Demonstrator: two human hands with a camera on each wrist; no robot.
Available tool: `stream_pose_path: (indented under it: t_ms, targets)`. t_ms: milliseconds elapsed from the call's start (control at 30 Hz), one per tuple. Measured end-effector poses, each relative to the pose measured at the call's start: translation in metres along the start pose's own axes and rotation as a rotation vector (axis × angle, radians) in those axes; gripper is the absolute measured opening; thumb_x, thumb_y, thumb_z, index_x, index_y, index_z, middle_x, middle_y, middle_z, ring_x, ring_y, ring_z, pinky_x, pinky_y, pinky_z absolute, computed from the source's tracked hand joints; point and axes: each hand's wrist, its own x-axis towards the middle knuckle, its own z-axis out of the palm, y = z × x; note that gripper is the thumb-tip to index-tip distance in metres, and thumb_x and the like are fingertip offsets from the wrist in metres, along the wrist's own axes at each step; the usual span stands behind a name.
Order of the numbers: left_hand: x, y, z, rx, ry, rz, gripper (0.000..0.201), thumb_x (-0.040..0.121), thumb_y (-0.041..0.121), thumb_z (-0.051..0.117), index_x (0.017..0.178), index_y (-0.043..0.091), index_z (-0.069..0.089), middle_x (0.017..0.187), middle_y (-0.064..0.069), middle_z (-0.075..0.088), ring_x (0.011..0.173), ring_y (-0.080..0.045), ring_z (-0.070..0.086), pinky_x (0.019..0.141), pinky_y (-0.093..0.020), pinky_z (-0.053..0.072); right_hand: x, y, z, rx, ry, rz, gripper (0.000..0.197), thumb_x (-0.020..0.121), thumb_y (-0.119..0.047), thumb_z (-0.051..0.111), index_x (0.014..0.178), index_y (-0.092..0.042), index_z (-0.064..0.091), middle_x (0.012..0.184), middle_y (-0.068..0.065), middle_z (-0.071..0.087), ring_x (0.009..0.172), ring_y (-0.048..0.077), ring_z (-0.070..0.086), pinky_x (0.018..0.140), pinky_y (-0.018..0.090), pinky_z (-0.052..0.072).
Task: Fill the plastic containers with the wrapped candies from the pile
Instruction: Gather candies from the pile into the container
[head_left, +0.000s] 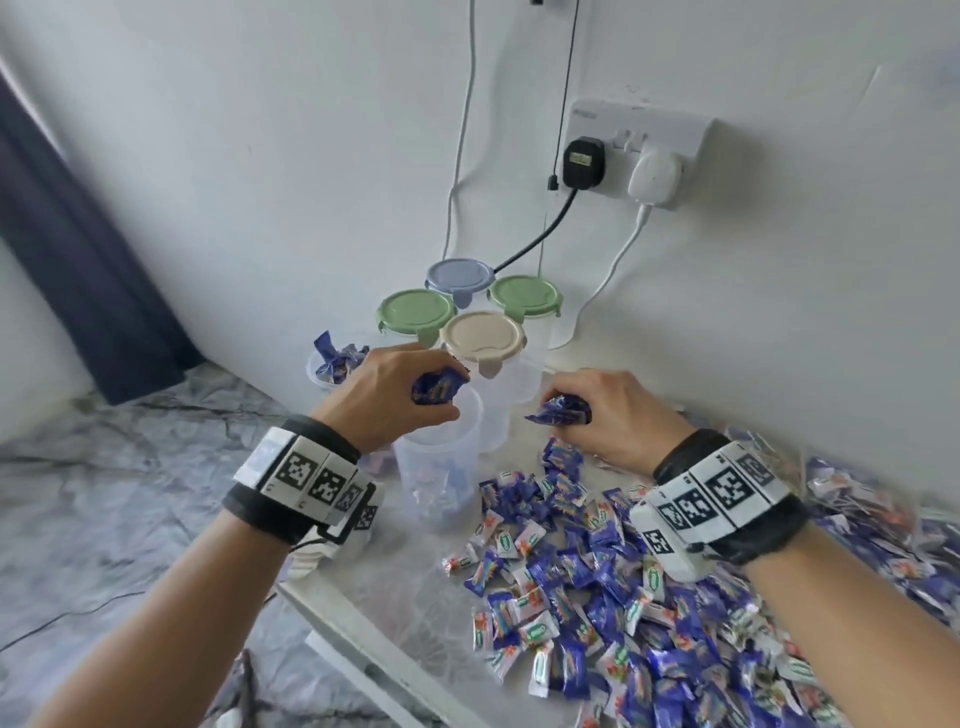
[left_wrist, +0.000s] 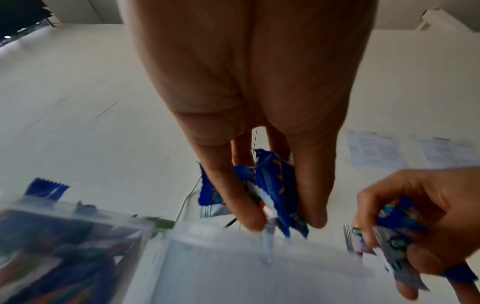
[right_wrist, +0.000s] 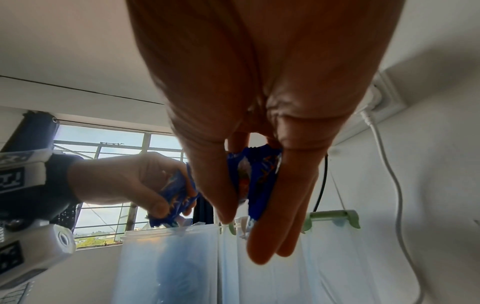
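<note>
Left hand (head_left: 395, 395) curled around a small bunch of blue wrapped candies (head_left: 439, 388), held directly over the mouth of an open clear container (head_left: 439, 467). In the left wrist view, thumb and fingers (left_wrist: 233, 185) pinch several wrappers that hang just above the container rim. A few candies already lie at the bottom of that container.

Right hand (head_left: 608, 415) also closed on a bunch of candies (head_left: 561, 410), blue and silver wrappers poking out between the fingers. It sits just right of the open container, low over the table, at the far edge of the pile. The two hands are apart, with the container between them.

The pile (head_left: 649, 597) spreads across the near right part of the white table (head_left: 363, 618): mostly blue wrappers, some white ones with green print mixed in. It reaches from just beside the open container out to the right edge of view.

Left of the left hand, partly hidden behind it, another open container (head_left: 332, 364) is heaped with blue candies above its rim.

Beyond the hands, four lidded containers stand together against the wall: beige lid (head_left: 483, 335) nearest, two green lids (head_left: 415, 310) (head_left: 525, 295) to either side, blue-grey lid (head_left: 460, 275) farthest.

On the wall above, a white socket plate (head_left: 685, 135) carries a black plug (head_left: 583, 161) and a white plug (head_left: 654, 174), cables trailing down. Dark curtain (head_left: 78, 249) at far left. Both wrists wear black bands with printed square markers (head_left: 311, 475).
</note>
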Motion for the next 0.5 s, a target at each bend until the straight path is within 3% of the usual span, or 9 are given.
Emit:
stream_pose_path:
  t_ms: [100, 167, 233, 300, 500]
  targets:
    - [-0.002, -0.009, 0.006, 0.022, -0.053, -0.013, 0.032, 0.08, 0.028, 0.079, 0.111, 0.028, 0.07, 0.096, 0.005, 0.061, 0.085, -0.013, 0.054, 0.072, -0.006, 0.036, 0.011, -0.005, 0.004, 0.01, -0.016, -0.013, 0.018, 0.078, -0.008, 0.071, 0.096, -0.011, 0.069, 0.085, 0.004, 0.066, 0.078, 0.019, 0.056, 0.067, 0.024, 0.033]
    - [-0.001, -0.013, 0.01, 0.031, -0.087, 0.006, 0.033, 0.081, 0.028, 0.078, 0.113, 0.026, 0.07, 0.098, 0.003, 0.062, 0.086, -0.015, 0.056, 0.077, -0.018, 0.043, 0.016, -0.008, 0.007, 0.011, -0.019, -0.028, 0.018, 0.079, -0.009, 0.071, 0.096, -0.012, 0.069, 0.085, 0.004, 0.067, 0.078, 0.018, 0.057, 0.068, 0.024, 0.036]
    - [-0.001, -0.018, 0.013, 0.038, -0.106, 0.029, 0.033, 0.081, 0.028, 0.078, 0.113, 0.025, 0.07, 0.1, 0.001, 0.063, 0.086, -0.017, 0.058, 0.08, -0.027, 0.046, 0.02, -0.009, 0.009, 0.008, -0.02, -0.036, 0.017, 0.079, -0.01, 0.071, 0.096, -0.013, 0.069, 0.085, 0.001, 0.067, 0.076, 0.015, 0.055, 0.066, 0.018, 0.036]
    - [0.0, -0.021, 0.015, 0.035, -0.106, 0.056, 0.033, 0.08, 0.028, 0.079, 0.112, 0.023, 0.07, 0.1, 0.001, 0.064, 0.086, -0.016, 0.06, 0.08, -0.026, 0.047, 0.023, -0.01, 0.01, 0.011, -0.022, -0.037, 0.016, 0.08, -0.01, 0.071, 0.095, -0.013, 0.069, 0.084, 0.0, 0.066, 0.075, 0.013, 0.054, 0.064, 0.009, 0.034]
    - [0.0, -0.026, 0.018, 0.004, -0.102, 0.099, 0.037, 0.083, 0.034, 0.076, 0.119, 0.026, 0.068, 0.11, 0.004, 0.065, 0.093, -0.012, 0.059, 0.079, -0.031, 0.054, 0.029, -0.014, 0.011, 0.004, -0.025, -0.041, 0.017, 0.08, -0.011, 0.071, 0.096, -0.014, 0.069, 0.084, -0.002, 0.064, 0.075, 0.011, 0.052, 0.066, 0.005, 0.034]
